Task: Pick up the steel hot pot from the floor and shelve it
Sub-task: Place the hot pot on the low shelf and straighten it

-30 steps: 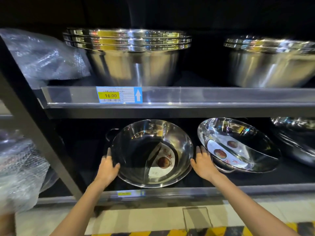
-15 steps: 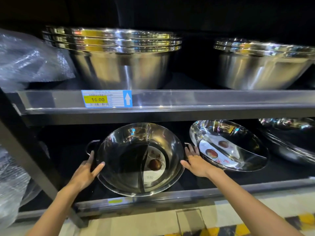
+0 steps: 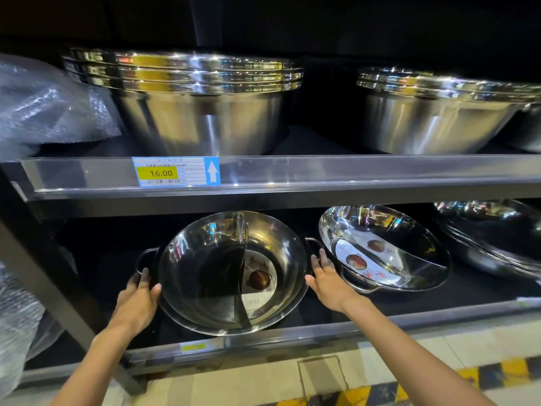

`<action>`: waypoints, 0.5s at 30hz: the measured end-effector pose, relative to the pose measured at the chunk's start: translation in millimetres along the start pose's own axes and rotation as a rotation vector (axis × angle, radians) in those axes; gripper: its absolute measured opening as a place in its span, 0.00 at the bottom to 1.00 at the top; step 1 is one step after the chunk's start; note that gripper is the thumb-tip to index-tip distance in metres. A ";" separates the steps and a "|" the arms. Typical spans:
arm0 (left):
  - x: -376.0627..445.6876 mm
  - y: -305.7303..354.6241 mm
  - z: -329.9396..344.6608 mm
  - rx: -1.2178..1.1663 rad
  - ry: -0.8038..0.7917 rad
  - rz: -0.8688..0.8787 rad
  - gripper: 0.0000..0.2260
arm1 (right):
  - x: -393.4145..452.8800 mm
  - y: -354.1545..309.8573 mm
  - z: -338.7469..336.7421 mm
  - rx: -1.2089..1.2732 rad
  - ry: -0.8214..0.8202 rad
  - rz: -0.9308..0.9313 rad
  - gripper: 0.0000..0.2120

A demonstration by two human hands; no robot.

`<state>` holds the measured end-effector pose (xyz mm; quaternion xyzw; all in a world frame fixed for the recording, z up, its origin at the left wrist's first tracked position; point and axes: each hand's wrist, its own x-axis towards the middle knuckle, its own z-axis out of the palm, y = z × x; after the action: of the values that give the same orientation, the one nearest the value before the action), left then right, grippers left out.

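The steel hot pot point(image 3: 205, 259) rests tilted toward me on the dark lower shelf point(image 3: 292, 332). It is round and shiny, with a curved divider and a paper label inside. My left hand point(image 3: 137, 300) clasps its left rim just below the left loop handle, thumb over the edge. My right hand point(image 3: 328, 276) presses against the right rim beside the right handle, fingers spread and pointing up. The pot sits between both palms.
A second divided hot pot point(image 3: 395, 238) leans close to my right hand, with more pans point(image 3: 497, 238) further right. Stacked steel bowls point(image 3: 199, 118) point(image 3: 433, 121) fill the upper shelf above a price tag point(image 3: 172, 172). Bubble wrap point(image 3: 44, 106) and a slanted frame post point(image 3: 44, 273) stand at left.
My left hand has slid up the pot's left side toward its handle, thumb now over the rim. The right hand stays at the right rim. The pot stays on the shelf.
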<state>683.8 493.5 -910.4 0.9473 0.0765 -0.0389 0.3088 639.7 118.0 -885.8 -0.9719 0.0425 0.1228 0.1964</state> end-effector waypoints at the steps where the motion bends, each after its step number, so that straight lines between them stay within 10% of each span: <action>1: 1.0 -0.1 -1.2 0.018 -0.014 0.000 0.25 | 1.2 -2.9 -1.2 -0.012 0.006 0.001 0.27; 15: 23.8 -15.8 4.3 0.104 0.009 -0.078 0.25 | -4.9 -24.0 4.2 -0.135 0.037 0.110 0.24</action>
<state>704.5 506.4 -925.8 0.9585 0.1127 -0.0506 0.2570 637.2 141.9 -879.4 -0.9812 0.0912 0.1182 0.1227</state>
